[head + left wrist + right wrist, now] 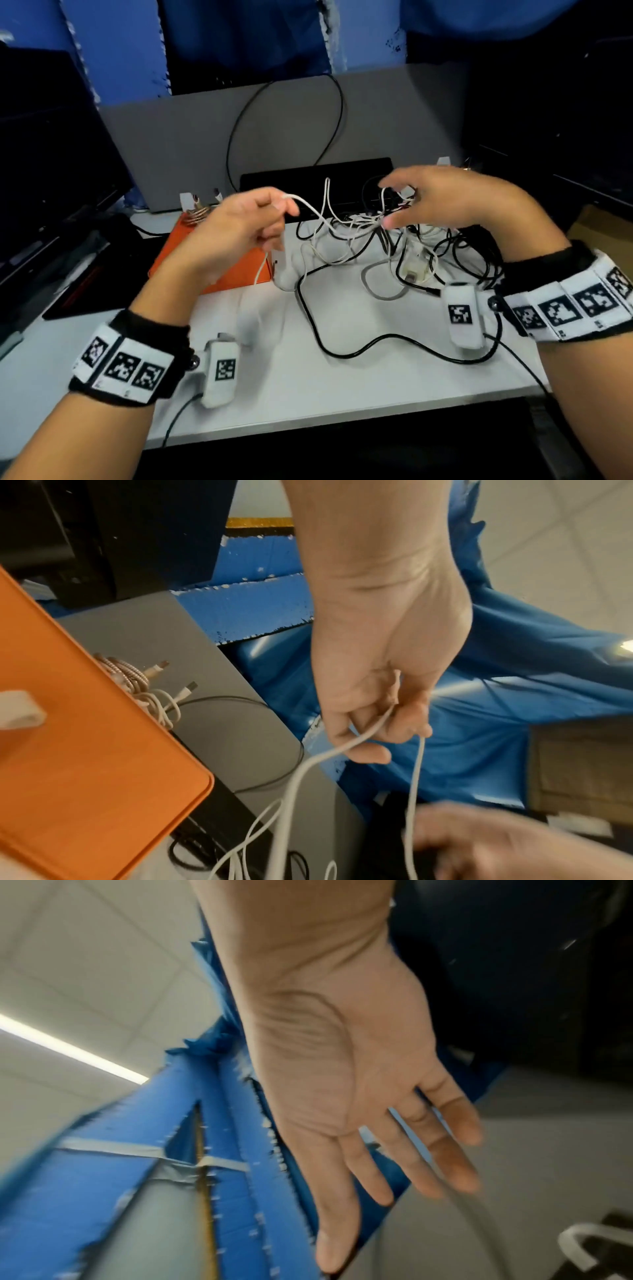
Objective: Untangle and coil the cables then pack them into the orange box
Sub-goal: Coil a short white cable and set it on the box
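My left hand [239,226] is raised above the tabletop [308,370], its grip curled round a thin white cable [308,207]; from the left wrist camera I see the cable run between the thumb and bent fingers [369,753], with two strands hanging down from it. That cable leads right into the tangle of black and white cables [404,246] piled on the far right part of the tabletop. My right hand [442,198] hovers over the tangle with its grip wide open; the right wrist camera shows the fingers [441,1156] spread and straight, closed on nothing. Whether the fingertips touch a strand I cannot tell, as the hand is blurred. The orange box [219,270] sits on the left of the tabletop, under and just beyond my left hand, lid shut. A coiled braided cable [126,674] and a small white coil [164,704] lie at its far edge. One black cable [342,342] loops across the near tabletop.
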`<state>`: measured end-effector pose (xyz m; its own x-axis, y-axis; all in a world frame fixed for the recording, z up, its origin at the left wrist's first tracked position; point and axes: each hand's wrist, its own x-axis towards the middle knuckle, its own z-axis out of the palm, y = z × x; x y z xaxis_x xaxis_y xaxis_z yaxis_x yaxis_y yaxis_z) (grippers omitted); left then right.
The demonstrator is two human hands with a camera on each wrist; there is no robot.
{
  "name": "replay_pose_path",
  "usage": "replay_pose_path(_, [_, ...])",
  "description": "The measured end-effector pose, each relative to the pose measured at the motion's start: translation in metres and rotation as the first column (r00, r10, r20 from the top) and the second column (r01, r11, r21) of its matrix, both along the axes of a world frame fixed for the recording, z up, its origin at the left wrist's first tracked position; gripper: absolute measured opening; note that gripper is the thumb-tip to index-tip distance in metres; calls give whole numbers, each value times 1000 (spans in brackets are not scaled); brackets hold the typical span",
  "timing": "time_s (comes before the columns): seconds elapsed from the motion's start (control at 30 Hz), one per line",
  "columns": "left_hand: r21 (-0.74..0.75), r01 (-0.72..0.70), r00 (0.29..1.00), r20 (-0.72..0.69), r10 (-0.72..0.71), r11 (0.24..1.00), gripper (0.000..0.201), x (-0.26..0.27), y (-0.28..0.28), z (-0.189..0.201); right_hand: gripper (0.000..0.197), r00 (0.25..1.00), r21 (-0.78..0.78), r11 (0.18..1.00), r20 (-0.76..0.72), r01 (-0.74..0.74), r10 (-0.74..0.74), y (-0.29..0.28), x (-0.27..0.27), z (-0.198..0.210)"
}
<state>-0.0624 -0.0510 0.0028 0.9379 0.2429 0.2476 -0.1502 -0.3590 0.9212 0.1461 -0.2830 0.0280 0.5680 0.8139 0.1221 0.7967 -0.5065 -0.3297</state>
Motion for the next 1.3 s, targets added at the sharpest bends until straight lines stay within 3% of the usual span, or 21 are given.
replay_pose_path(0.07, [130, -37, 999, 1, 37, 991, 23, 2, -12, -8, 73, 986, 98, 981, 0, -167, 167, 14, -43, 6])
replay_pose_path(0.13, [192, -37, 999, 30, 32, 981, 23, 3, -25, -11, 59, 951, 179, 934, 18, -308, 310, 28, -75, 3])
replay_pose_path(0.2, [200, -35, 999, 40, 28, 979, 21, 1, -31, -8, 35, 941, 206, 919, 45, -337, 335, 38, -87, -3])
replay_pose_path(0.27, [206, -29, 999, 21, 25, 978, 20, -3, -31, -4, 19, 953, 248, 920, 64, -302, 296, 38, -81, -4])
replay_pose_path(0.37, [204, -18, 1000, -10, 21, 979, 21, -10, -25, 1, 19, 973, 341, 911, 74, -231, 219, 29, -62, 5])
replay_pose_path(0.53, [206, -1, 1000, -11, 4, 978, 26, -18, -15, 6, 21, 990, 609, 790, 53, 73, -132, 7, -21, 16])
replay_pose_path(0.67, [165, 5, 1000, 18, -8, 986, 25, -19, -19, 9, 14, 969, 451, 876, 83, 171, -232, 7, -23, 11])
replay_pose_path(0.7, [173, -9, 1000, 30, 4, 985, 25, -19, -22, 10, 20, 974, 406, 905, 126, 124, -190, 10, -31, 10])
replay_pose_path(0.77, [210, -27, 999, 48, 17, 977, 26, -16, -28, 9, 50, 981, 303, 950, 196, -73, 13, 15, -53, 10])
replay_pose_path(0.83, [230, -16, 998, 57, 3, 973, 25, -15, -35, 8, 67, 954, 227, 931, 157, -286, 255, 20, -78, 9])
replay_pose_path(0.93, [261, -28, 998, 69, 10, 965, 27, -14, -40, 8, 61, 910, 216, 884, 81, -415, 407, 29, -98, -1])
replay_pose_path(1.07, [234, -96, 992, 97, 75, 968, 30, -17, -35, 13, 23, 933, 388, 849, 125, -359, 337, 34, -91, 1])
replay_pose_path(1.2, [219, -92, 993, 92, 74, 971, 26, -29, -24, 24, 25, 976, 537, 815, 109, -219, 191, 23, -69, 13])
replay_pose_path(1.3, [262, -38, 997, 69, 20, 964, 27, -37, -22, 27, 27, 993, 595, 802, 120, -56, -20, 16, -54, 17])
